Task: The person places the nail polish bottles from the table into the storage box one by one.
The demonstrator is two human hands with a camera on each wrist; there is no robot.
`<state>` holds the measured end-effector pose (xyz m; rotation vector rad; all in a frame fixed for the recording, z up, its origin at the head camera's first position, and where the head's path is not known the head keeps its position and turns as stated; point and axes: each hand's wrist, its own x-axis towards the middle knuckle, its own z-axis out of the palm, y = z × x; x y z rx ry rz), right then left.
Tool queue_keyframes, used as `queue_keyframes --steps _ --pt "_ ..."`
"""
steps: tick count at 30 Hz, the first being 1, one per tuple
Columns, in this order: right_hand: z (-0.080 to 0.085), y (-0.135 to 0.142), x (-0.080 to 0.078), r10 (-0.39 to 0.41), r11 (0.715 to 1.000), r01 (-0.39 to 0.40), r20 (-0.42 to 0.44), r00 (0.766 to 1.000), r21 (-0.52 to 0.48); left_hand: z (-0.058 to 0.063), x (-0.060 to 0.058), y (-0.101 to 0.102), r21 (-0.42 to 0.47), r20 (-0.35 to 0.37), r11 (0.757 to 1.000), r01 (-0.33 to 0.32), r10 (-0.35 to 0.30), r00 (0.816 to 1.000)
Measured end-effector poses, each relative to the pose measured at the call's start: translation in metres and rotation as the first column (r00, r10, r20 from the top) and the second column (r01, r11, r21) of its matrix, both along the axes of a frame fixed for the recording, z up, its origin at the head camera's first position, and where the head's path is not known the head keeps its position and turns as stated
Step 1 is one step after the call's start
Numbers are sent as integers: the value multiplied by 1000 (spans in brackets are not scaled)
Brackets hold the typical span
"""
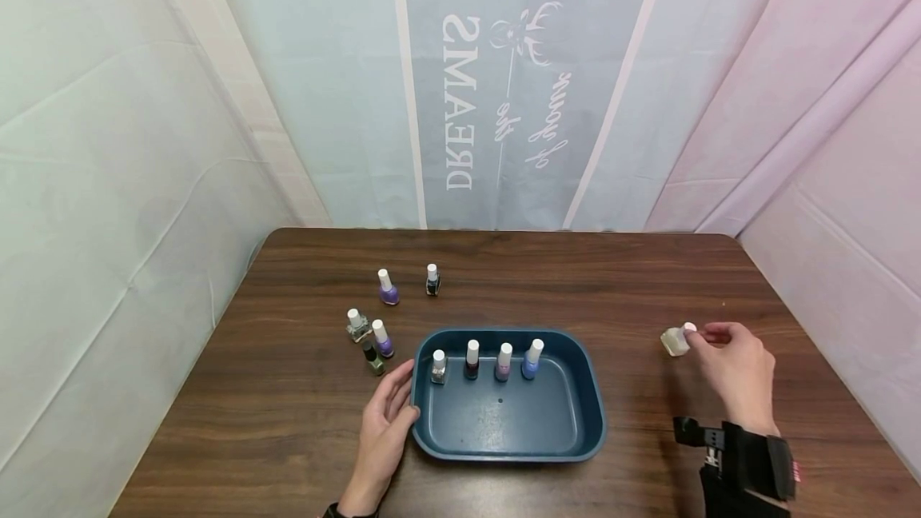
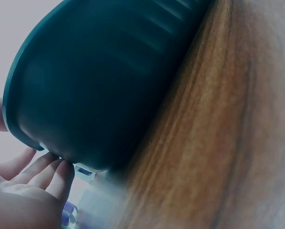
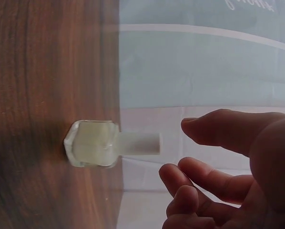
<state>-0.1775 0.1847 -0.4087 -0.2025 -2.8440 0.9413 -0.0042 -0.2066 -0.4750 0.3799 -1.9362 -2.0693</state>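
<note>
A dark blue tray (image 1: 504,454) sits on the table, and my left hand (image 1: 384,430) holds its left wall, thumb at the rim and fingers along the outside. In the left wrist view the fingertips (image 2: 61,171) touch the tray's outer side (image 2: 99,81). Four nail polish bottles stand in a row inside, among them a blue one (image 1: 531,360) and a dark one (image 1: 472,360). Off to the right, a pale cream nail polish bottle (image 3: 95,143) with a white cap stands upright on the table. My right hand (image 3: 228,176) is just beyond its cap, thumb and fingers parted, holding nothing.
Left of the tray stand several more nail polish bottles: two purple ones (image 1: 388,291), a dark one (image 1: 432,281), a clear one (image 1: 357,326) and a green one with a black cap (image 1: 373,359). Fabric curtains (image 1: 360,86) hang around the brown table (image 1: 288,422).
</note>
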Motion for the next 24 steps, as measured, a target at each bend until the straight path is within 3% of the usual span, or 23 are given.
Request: queue_keyframes --steps 10,20,24 --pt "-12 4 -10 -3 1000 3 9 1000 9 -1 -1 -1 8 15 1000 -3 3 1000" --pt "-21 4 -18 -17 1000 18 113 993 -13 0 0 0 11 -22 1000 16 -16 1000" --pt "-23 4 -20 -14 1000 15 117 993 -12 0 1 0 6 -25 1000 14 -14 1000"
